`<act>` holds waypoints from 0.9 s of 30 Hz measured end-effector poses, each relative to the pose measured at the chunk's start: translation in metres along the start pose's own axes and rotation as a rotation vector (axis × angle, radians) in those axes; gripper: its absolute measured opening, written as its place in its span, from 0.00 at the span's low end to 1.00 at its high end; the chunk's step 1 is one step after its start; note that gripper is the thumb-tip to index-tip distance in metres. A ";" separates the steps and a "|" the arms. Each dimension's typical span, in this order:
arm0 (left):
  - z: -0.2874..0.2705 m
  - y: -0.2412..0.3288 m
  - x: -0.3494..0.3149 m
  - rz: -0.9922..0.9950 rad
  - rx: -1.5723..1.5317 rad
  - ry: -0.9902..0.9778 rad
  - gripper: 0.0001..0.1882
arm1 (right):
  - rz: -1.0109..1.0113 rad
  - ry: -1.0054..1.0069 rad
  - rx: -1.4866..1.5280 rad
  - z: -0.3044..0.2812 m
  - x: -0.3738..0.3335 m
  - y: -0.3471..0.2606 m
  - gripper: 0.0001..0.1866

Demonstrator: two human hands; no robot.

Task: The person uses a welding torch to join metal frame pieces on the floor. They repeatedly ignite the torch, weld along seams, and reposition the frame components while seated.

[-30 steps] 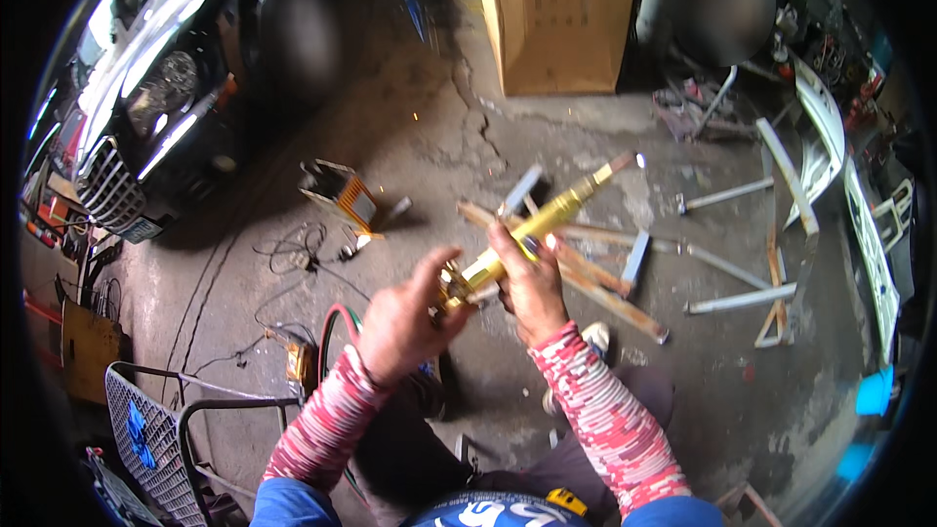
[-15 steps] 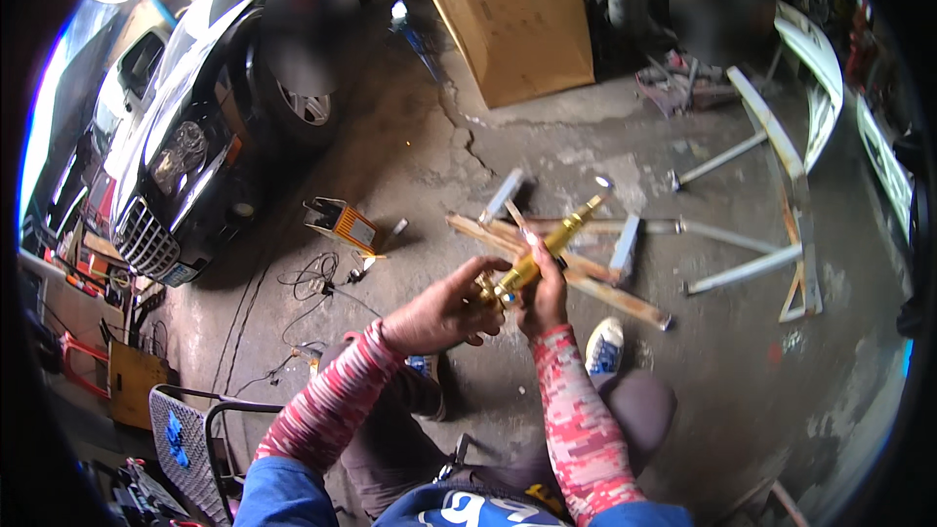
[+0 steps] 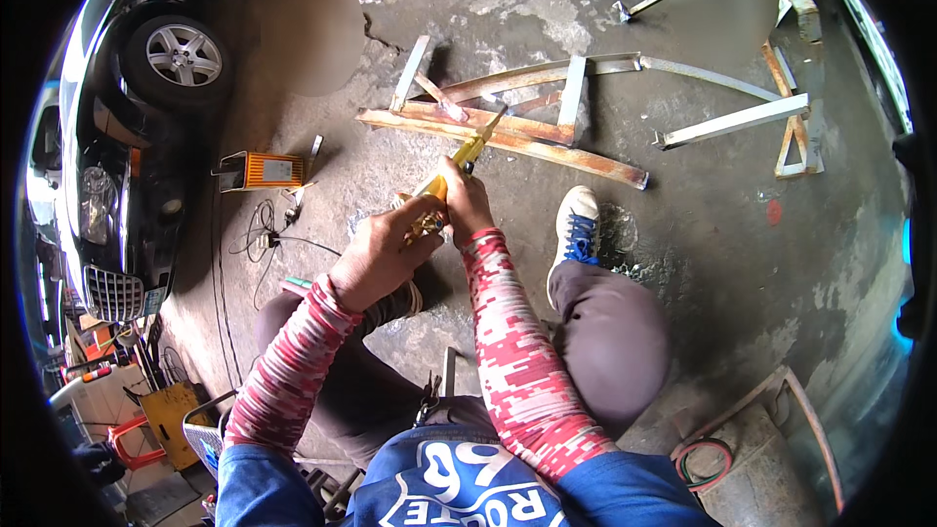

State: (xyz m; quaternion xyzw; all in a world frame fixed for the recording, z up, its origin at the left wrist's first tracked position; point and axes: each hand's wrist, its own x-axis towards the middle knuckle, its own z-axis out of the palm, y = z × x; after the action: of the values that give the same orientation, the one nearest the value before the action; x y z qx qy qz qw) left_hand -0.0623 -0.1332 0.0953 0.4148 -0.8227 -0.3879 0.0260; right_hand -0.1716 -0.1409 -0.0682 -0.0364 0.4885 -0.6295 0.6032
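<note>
A slim yellow metal torch (image 3: 472, 150) is held out in front of the person, above the gap between the knees, with both hands on it. The right hand (image 3: 467, 200) is wrapped around its middle, and the left hand (image 3: 381, 249) is curled about its near end, where small, rounded, brass-coloured fittings show between the hands; the exact hold of the left fingertips is hidden. The torch is smooth and shiny, thick at the grip and tapering to a narrow nozzle. Its long axis runs on a slant from lower left to upper right, the nozzle pointing away from the body and somewhat to the right, toward a frame of straight and bowed metal bars (image 3: 576, 162) on the floor. These are square-edged, some flaking with brown rust, others coated pale grey. The concrete floor (image 3: 722, 283) is rough, blotched and cracked. Left of the frame sit a boxy orange case (image 3: 275, 170) with a ribbed side and a loose tangle of thin black cable (image 3: 256, 239). Stretchy sleeves (image 3: 508, 322) in a blocky red-and-white pattern cover both forearms.
</note>
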 end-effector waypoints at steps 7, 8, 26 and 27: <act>0.012 -0.038 0.026 -0.005 0.271 -0.075 0.22 | 0.379 -0.180 -0.010 -0.017 0.031 0.025 0.26; 0.011 -0.040 0.028 -0.062 0.248 -0.108 0.24 | 0.382 -0.155 -0.017 -0.017 0.033 0.025 0.25; 0.050 -0.036 0.057 -0.108 -0.107 -0.056 0.20 | 0.436 -0.258 -0.081 -0.059 0.055 0.006 0.22; 0.053 -0.036 0.057 -0.084 -0.091 -0.039 0.20 | 0.435 -0.253 -0.102 -0.059 0.054 0.007 0.24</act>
State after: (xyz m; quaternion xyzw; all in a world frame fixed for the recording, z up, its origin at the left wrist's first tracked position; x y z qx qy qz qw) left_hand -0.0953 -0.1537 0.0187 0.4399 -0.7863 -0.4337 0.0127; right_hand -0.2188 -0.1487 -0.1332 -0.0392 0.4367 -0.4500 0.7780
